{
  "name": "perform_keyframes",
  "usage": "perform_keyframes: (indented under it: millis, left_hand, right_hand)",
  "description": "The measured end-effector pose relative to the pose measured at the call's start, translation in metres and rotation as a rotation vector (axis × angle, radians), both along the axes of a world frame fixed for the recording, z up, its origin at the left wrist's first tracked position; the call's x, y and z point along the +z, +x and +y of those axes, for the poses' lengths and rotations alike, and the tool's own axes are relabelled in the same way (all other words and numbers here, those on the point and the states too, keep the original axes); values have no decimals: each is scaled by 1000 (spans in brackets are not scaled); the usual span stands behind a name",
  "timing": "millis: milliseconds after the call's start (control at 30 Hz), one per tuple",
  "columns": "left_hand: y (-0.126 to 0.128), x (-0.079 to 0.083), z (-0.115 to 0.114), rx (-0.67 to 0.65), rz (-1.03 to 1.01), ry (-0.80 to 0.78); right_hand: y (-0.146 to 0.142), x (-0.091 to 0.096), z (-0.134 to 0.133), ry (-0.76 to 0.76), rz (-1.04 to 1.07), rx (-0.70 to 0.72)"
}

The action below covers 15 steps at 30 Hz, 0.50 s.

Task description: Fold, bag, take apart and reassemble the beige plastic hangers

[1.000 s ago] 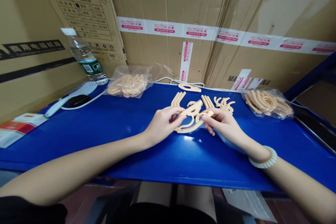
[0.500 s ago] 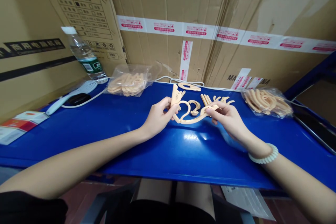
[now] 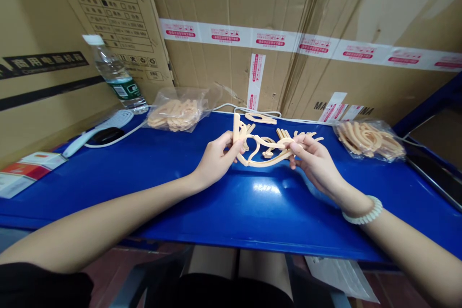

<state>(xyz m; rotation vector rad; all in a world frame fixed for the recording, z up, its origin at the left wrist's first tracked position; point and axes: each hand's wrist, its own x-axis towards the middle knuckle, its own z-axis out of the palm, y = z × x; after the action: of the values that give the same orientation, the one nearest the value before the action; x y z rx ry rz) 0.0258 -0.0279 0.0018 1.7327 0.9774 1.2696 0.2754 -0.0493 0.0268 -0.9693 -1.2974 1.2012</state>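
A pale beige, curved, jointed frame of smooth bars point(image 3: 266, 162) spans the centre of the frame, between the two hands. The bare left hand point(image 3: 218, 155) pinches its left end, where one bar points upward; the bare right hand point(image 3: 314, 158), below a pale beaded bracelet point(image 3: 364, 211), grips its right end between thumb and fingers. Just beyond, right of centre, lie slim beige strips point(image 3: 283, 133); farther back is a flat beige looped piece point(image 3: 269, 121). Clear plastic bags of beige parts sit left of centre point(image 3: 176, 114) and at the right point(image 3: 368, 139) on the glossy blue tabletop point(image 3: 202, 221).
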Motion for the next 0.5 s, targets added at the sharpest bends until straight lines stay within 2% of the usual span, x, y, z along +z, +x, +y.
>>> perform_keyframes:
  millis: [267, 500]
  left_hand:
    - [0, 2, -4, 9, 78, 4]
    - [-2, 5, -7, 6, 234, 84]
  right_hand:
    - [2, -9, 4, -14, 36, 5]
    - [-3, -9, 2, -55, 43, 113]
